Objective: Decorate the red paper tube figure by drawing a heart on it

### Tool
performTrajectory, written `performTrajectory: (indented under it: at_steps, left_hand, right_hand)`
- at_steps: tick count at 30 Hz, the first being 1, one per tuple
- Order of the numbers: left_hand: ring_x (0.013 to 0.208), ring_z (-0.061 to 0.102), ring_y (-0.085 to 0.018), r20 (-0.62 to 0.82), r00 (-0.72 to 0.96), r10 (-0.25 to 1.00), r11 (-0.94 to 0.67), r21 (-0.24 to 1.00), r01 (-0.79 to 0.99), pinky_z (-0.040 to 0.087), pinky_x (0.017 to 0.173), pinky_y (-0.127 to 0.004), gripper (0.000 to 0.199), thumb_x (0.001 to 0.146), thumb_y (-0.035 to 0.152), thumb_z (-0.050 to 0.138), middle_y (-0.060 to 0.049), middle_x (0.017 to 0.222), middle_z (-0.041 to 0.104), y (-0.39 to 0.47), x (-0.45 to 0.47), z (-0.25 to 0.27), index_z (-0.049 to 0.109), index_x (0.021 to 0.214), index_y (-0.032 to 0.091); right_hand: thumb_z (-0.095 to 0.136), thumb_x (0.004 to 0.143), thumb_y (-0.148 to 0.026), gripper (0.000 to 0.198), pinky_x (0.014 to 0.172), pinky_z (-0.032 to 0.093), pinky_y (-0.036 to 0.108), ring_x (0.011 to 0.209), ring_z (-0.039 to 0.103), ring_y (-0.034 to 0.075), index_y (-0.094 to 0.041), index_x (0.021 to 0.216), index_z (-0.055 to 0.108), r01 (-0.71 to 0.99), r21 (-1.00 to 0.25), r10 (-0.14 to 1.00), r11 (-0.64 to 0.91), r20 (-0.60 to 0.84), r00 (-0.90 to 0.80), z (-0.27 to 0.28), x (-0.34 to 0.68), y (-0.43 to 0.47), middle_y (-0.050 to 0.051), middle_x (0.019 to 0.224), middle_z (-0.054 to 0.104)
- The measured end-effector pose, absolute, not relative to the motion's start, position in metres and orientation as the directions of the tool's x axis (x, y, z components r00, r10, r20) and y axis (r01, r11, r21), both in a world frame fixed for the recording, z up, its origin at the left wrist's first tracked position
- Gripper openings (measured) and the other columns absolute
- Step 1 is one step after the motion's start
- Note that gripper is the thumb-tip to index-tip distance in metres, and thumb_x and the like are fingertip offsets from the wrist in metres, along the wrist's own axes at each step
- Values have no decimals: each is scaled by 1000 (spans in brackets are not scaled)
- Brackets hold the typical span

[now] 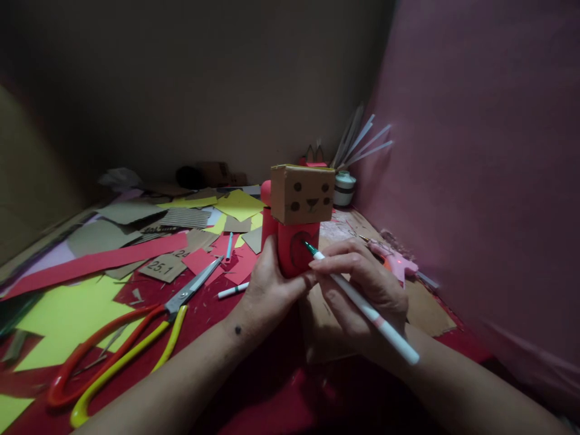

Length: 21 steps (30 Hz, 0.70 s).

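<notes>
My left hand (272,281) is wrapped round the lower red body of a cardboard animal figure (308,196) and holds it upright. The figure has a brown box head with dark drawn spots, a nose and a mouth. On its red front a dark curved line is drawn. Pinched in my right hand (362,284) is a white felt-tip pen (369,314) with a green tip, which is at the red front beside that curve. A white pen cap (233,290) with a green band lies just left of my left hand.
Large scissors (181,296) with red and yellow handles lie at left among yellow paper (81,314), red strips and cardboard scraps. A pink glue gun (394,257) lies at right by the pink wall. Behind stands a pot (344,188) near white sticks (369,139).
</notes>
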<state>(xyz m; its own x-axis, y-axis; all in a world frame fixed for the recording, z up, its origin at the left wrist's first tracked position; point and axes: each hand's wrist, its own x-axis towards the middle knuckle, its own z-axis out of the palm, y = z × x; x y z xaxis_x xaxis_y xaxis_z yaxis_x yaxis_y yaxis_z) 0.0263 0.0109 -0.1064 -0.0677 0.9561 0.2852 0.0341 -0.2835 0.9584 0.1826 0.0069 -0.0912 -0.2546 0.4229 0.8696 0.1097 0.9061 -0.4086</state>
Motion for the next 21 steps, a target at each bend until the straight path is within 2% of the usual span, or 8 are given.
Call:
performTrajectory:
  at_steps: [6,11,17,21]
  left_hand:
    - [87,61,-22,323,-82,943,-315,944,93,53,76,-37,52,65,31,78,-5,96,65,13,25,-109,52,108,17]
    - [87,61,-22,334,-65,940,-326,939,111,52,75,-36,50,67,32,78,-5,97,65,12,25,-110,51,107,18]
    - [87,60,-22,299,-86,950,-291,952,95,52,76,-38,53,61,28,77,-5,95,64,12,26,-107,52,106,17]
    - [87,60,-23,286,-69,956,-279,956,96,52,76,-39,54,65,35,79,-5,97,65,12,27,-106,51,107,17]
  right_hand:
    - [60,88,-1,22,70,57,27,83,66,15,-14,101,72,115,-330,349,937,889,-296,-92,181,8,6,89,64]
    - [62,90,-1,22,73,57,26,82,65,13,-15,102,74,133,-390,412,911,870,-270,-92,181,5,5,91,63]
    - [61,88,-1,26,67,58,28,80,64,15,-18,103,74,142,-344,372,928,880,-297,-96,179,6,4,89,61]
    - [63,89,-3,31,70,59,31,84,65,17,-24,108,74,97,-412,423,906,875,-237,-102,179,9,3,94,61]
